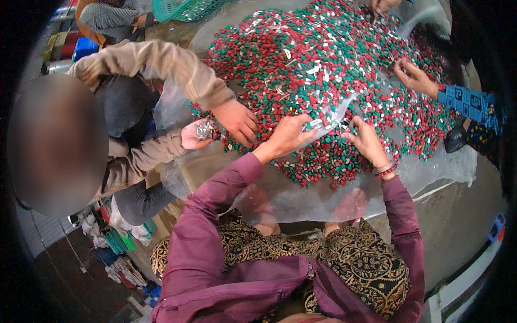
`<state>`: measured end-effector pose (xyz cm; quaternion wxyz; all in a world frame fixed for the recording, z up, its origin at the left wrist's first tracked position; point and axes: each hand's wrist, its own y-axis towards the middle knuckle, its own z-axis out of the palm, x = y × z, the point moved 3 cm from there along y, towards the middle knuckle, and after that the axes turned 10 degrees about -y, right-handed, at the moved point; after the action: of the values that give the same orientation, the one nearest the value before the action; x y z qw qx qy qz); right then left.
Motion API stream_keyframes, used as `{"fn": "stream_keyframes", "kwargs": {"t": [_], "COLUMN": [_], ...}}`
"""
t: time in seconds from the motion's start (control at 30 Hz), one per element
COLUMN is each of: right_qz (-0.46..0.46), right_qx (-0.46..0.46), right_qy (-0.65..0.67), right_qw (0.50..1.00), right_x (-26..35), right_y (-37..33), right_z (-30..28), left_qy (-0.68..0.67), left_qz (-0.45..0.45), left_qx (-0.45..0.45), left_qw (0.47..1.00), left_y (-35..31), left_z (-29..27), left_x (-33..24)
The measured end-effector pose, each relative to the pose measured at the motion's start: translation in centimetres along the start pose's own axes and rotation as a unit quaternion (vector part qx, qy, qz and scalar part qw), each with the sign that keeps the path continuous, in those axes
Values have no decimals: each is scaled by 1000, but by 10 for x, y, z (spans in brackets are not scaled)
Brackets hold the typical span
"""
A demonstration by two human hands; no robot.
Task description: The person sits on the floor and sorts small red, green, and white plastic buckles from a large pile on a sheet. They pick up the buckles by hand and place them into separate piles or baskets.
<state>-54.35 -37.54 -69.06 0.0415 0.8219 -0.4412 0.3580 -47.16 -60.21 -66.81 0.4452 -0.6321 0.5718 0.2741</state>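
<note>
My left hand is closed on the edge of a clear plastic bag, which slants up to the right over a wide heap of small red, green and white pieces. White slivers show by its fingertips. Across from it, my right hand, with a red bracelet at the wrist, hovers over the heap near the bag. Its fingers are curled, with a gap between thumb and forefinger; I see nothing held there. The heap lies on a clear plastic sheet.
On the left, a person in a tan sleeve reaches one hand into the heap and holds silvery-white pieces in the other palm. Another hand with a blue sleeve reaches in from the right. A green basket stands at the back.
</note>
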Motion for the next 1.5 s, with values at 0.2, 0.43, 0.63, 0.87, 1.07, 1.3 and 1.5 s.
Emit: {"fn": "stream_keyframes", "kwargs": {"t": [0.2,0.43,0.63,0.87,1.07,1.3,1.5], "right_qz": [93,48,-4,-40,22,83,53], "right_qx": [8,-44,-30,-48,31,90,140], "right_qy": [217,101,-151,195,751,548,473], "right_qw": [972,993,988,979,659,828,868], "right_x": [-3,0,3,-21,-13,9,-9], "right_y": [4,4,19,-2,-27,-12,-3], "right_z": [-35,-38,9,-15,-52,-58,-40], "left_qy": [91,52,-73,35,22,382,288], "left_qz": [-13,19,-150,-25,48,193,155], "left_qx": [179,190,253,212,124,162,149], "left_qw": [980,980,953,976,991,889,933], "left_y": [14,38,44,31,44,39,49], "left_z": [-14,0,13,23,-4,48,38], "left_x": [-49,-51,-35,-25,-51,-31,-36]}}
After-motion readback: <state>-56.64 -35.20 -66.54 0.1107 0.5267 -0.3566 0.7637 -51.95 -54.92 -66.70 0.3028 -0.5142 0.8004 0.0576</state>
